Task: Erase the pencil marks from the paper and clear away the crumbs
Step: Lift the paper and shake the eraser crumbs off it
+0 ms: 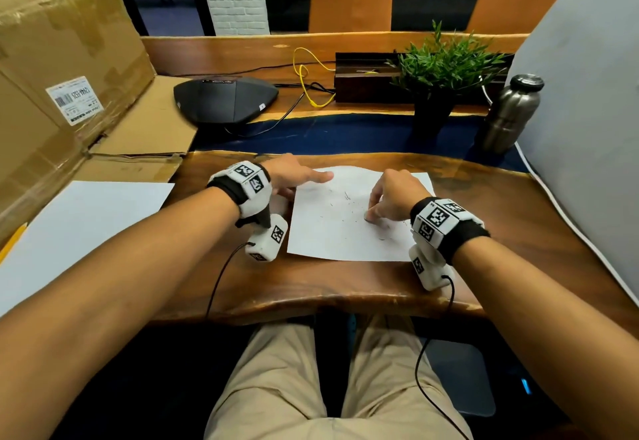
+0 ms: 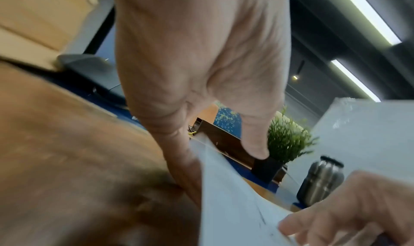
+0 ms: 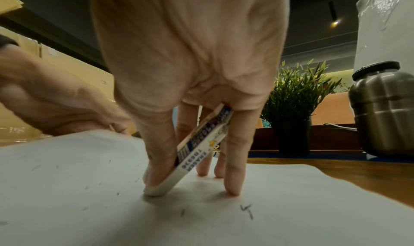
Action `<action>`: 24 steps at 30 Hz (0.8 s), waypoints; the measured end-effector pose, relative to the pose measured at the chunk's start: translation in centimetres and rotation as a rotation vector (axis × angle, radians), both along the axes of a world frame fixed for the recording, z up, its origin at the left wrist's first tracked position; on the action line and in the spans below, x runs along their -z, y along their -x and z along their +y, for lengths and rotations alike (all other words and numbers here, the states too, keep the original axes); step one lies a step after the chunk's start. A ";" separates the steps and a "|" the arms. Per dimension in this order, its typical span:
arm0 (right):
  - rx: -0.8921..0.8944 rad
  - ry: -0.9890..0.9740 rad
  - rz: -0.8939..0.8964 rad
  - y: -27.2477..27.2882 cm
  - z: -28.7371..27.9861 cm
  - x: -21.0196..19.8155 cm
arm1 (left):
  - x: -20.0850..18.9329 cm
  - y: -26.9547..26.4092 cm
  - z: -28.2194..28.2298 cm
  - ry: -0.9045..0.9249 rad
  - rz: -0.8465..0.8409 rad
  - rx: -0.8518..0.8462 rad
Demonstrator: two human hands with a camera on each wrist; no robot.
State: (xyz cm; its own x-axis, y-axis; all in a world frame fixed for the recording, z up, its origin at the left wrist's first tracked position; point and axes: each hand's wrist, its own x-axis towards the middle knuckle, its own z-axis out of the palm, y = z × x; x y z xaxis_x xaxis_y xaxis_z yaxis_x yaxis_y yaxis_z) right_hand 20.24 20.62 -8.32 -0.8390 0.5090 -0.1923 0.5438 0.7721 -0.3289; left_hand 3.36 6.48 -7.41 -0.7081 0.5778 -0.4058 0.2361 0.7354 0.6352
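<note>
Paper (image 1: 332, 232) lies flat on wooden desk (image 1: 345, 284) near its front edge; right hand (image 1: 394, 197) pinches eraser (image 3: 190, 163), corner tilted onto faint marks (image 3: 246, 211), likely mid-rub; left hand (image 1: 294, 176), fingers flat, pins far left corner against sliding; plant (image 1: 446, 69) beyond.

Wooden desk (image 1: 345, 284) under paper (image 1: 332, 232), bottle (image 1: 508, 114).

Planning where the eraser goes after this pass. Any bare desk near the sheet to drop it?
Bare wood lies right of the paper, out to the white board. A strip also runs along the near desk edge under the sheet. Crowded: the left side, where the left hand pins the sheet, and the back, with plant, bottle and speakerphone.
</note>
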 end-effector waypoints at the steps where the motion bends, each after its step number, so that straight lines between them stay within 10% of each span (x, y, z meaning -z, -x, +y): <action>1: -0.004 0.002 0.003 0.0 0.0 0.0 | 0.3 0.2 -0.4 -0.054 -0.065 -0.057; 10: -0.015 0.095 0.063 -0.8 0.9 -1.0 | 1.2 -2.1 -1.5 -0.305 -0.142 -0.135; 17: 0.351 0.313 0.402 -4.1 6.9 -1.9 | -0.5 -1.2 -4.1 -0.570 -0.106 -0.148; 24: 0.322 0.629 0.708 -6.4 7.3 -1.3 | -0.7 -1.9 -6.6 -0.782 -0.076 -0.145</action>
State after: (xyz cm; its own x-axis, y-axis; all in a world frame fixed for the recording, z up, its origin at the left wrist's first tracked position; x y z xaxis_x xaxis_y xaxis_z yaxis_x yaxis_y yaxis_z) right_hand 26.67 27.93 -7.01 -0.7045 0.7095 -0.0140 0.2170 0.1966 -0.9562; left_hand 5.23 -0.08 -6.70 -0.7847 0.6192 0.0293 0.1079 0.0899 0.9901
